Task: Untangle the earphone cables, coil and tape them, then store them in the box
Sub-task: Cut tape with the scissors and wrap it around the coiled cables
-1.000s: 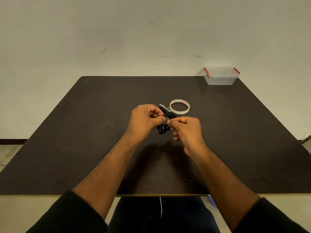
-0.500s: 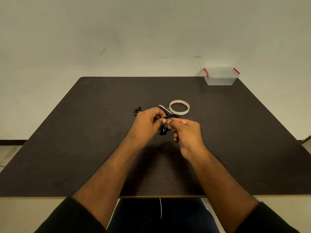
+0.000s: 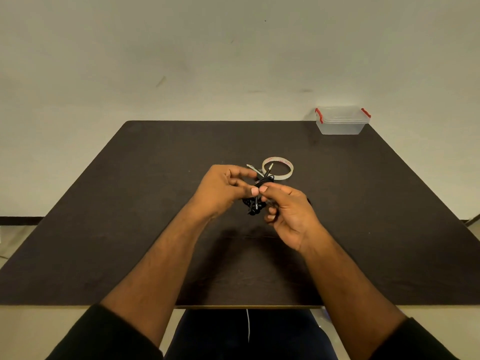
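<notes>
Hands meet above the table centre: your left hand and right hand both pinch the black earphone cables, bunched between the fingertips. Tape roll lies just beyond, at 12 o'clock. The lidded box sits at the far edge, 1 o'clock, well apart. Bare dark surface extends toward 9 and 3 o'clock; a plain wall stands behind.
</notes>
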